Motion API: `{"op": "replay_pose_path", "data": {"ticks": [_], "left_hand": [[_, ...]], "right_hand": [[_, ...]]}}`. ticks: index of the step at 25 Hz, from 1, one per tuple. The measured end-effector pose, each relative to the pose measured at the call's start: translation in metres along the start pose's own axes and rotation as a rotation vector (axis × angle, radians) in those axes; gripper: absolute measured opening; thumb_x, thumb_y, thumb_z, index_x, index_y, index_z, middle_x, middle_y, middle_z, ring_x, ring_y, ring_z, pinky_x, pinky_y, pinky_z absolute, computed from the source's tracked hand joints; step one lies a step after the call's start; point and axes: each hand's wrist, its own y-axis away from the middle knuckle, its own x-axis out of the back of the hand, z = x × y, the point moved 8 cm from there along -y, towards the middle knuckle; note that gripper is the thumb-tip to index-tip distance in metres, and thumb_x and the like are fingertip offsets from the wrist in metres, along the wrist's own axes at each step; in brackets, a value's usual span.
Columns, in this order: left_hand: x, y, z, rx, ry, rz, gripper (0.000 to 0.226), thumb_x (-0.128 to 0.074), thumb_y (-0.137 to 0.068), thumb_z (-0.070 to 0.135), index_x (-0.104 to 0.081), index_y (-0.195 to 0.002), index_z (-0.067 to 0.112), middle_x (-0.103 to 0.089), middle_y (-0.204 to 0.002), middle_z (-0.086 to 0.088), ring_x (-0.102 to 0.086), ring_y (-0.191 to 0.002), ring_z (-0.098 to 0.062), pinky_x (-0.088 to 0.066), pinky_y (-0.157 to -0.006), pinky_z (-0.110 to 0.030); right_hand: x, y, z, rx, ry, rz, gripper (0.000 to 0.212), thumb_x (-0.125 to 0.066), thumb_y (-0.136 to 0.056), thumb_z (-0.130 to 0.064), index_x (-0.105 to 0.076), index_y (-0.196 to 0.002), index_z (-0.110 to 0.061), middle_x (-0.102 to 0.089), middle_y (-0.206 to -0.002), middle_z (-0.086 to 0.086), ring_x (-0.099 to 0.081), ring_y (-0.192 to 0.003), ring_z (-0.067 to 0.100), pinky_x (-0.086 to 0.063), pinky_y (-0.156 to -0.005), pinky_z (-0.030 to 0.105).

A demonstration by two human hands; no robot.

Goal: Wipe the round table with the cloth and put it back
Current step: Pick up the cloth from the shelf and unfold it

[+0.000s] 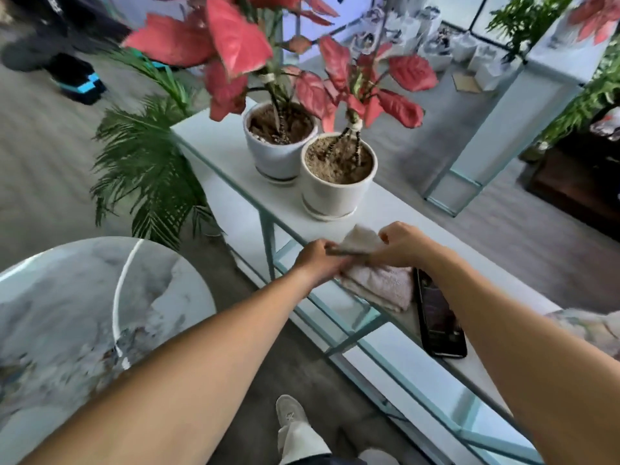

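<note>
Beside the round table [84,297], on the long counter [235,209], the cloth [360,241] was held pinched at both ends, the left hand's [318,260] grip and the right hand's [401,241] closed on it, above a folded stack [382,286], the table lying to the left.

No text, label or number is legible anywhere (motion blur throughout).
</note>
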Motion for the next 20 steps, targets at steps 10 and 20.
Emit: {"op": "replay_pose_path", "data": {"ticks": [10, 20], "left_hand": [[0.131, 0.084, -0.069, -0.020, 0.317, 0.286, 0.029, -0.083, -0.081, 0.021, -0.063, -0.100, 0.015, -0.073, -0.101, -0.006, -0.066, -0.089, -0.018, -0.051, -0.076, -0.027], [0.266, 0.257, -0.241, 0.127, 0.548, 0.695, 0.027, -0.074, -0.082, 0.042, -0.065, -0.102, 0.026, -0.073, -0.102, -0.008, -0.071, -0.094, -0.027, -0.062, -0.072, -0.049]], "right_hand": [[-0.029, 0.038, -0.188, 0.404, -0.269, 0.074, 0.035, -0.084, -0.067, -0.016, -0.061, -0.093, -0.016, -0.067, -0.078, 0.000, -0.060, -0.073, 0.019, -0.039, -0.053, 0.022], [-0.197, 0.111, -0.381, 0.616, -0.329, -0.389, 0.038, -0.073, -0.087, -0.045, -0.068, -0.117, -0.023, -0.072, -0.112, 0.002, -0.066, -0.102, 0.023, -0.053, -0.093, 0.045]]}}
